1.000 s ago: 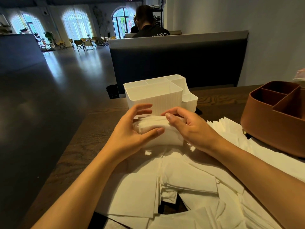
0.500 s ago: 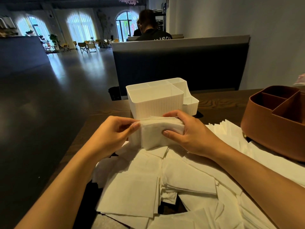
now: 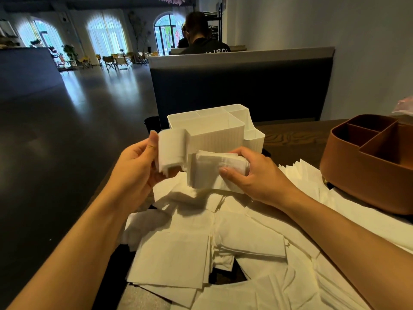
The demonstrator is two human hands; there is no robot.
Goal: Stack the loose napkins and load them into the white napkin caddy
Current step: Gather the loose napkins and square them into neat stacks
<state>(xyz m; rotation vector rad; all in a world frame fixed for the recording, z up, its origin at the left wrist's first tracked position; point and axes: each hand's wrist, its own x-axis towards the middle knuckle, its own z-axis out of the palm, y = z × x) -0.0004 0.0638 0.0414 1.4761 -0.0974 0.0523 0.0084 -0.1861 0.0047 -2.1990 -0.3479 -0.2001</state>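
The white napkin caddy (image 3: 214, 133) stands on the wooden table just beyond my hands, and its large front compartment looks empty. My left hand (image 3: 134, 168) holds a small bent bunch of white napkins (image 3: 171, 149) lifted in front of the caddy's left corner. My right hand (image 3: 254, 175) grips a thicker stack of napkins (image 3: 210, 171) between thumb and fingers, low in front of the caddy. Several loose napkins (image 3: 178, 258) lie scattered on the table below both hands.
A brown compartment caddy (image 3: 366, 162) sits at the right on the table. The dark wooden table (image 3: 290, 135) ends at the left over a dark floor. Behind the table is a dark booth back (image 3: 241, 86), with a person (image 3: 201, 39) seated beyond it.
The single stack held by both hands has split: my left hand has lifted a small bunch up and left, while my right hand keeps the thicker stack.
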